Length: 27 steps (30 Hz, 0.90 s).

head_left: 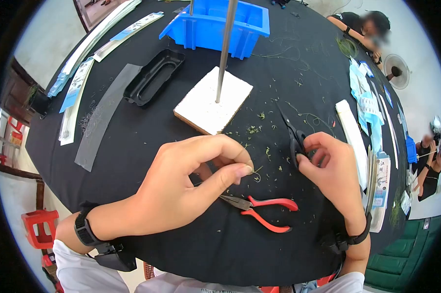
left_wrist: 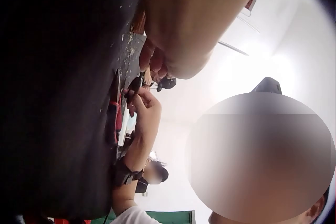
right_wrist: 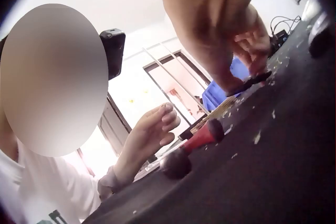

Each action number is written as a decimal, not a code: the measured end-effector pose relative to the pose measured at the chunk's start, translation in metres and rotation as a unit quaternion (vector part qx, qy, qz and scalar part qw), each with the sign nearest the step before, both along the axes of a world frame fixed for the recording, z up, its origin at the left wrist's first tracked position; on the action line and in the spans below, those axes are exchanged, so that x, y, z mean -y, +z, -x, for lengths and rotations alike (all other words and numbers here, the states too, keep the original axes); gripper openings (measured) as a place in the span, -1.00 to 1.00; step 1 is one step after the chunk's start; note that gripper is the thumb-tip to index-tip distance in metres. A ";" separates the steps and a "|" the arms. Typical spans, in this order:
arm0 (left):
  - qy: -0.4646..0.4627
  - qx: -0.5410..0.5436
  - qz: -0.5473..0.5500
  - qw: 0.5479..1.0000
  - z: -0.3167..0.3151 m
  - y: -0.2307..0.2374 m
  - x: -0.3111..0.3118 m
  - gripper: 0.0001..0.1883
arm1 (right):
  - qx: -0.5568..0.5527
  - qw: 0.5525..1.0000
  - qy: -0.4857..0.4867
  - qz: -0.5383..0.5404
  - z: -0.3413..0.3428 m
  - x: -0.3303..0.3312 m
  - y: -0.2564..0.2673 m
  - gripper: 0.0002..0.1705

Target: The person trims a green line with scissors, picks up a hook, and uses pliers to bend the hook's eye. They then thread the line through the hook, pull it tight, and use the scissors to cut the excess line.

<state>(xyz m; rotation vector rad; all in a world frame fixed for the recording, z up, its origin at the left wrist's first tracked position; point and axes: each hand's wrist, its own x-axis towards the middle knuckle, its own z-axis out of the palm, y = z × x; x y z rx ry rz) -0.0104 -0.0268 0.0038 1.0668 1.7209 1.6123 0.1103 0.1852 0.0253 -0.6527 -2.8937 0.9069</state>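
In the head view my left hand [head_left: 193, 173] pinches a thin greenish strand [head_left: 257, 171] between thumb and forefinger, a short end sticking out past the fingertips. My right hand [head_left: 332, 168] holds the black handles of a pair of scissors [head_left: 295, 139], whose blades point away from me along the black cloth. Below the left fingertips lie red-handled long-nose pliers [head_left: 267, 209], their handles spread. The right wrist view shows the right fingers [right_wrist: 247, 50] at the scissors handles, low over the cloth.
Green clippings [head_left: 253, 130] are scattered over the black cloth [head_left: 191, 256]. Ahead stands a metal rod [head_left: 225, 53] on a white block [head_left: 205, 105], with a blue bin [head_left: 215, 31] behind. A black tray [head_left: 154, 78] and clear strip [head_left: 110, 115] lie left; long packets [head_left: 359, 100] lie right.
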 end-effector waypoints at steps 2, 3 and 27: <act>-0.001 0.073 -0.017 0.997 0.002 0.008 0.001 -0.85 | -0.020 0.983 0.011 0.184 -0.002 -0.005 0.002 -0.76; -0.003 0.084 -0.020 0.996 0.004 0.011 0.001 -0.84 | -0.030 0.968 0.029 0.249 -0.003 -0.003 0.002 -0.76; 0.011 0.166 -0.043 0.985 0.009 0.022 0.004 -0.84 | -0.057 0.923 0.262 0.275 -0.008 0.006 -0.015 -0.62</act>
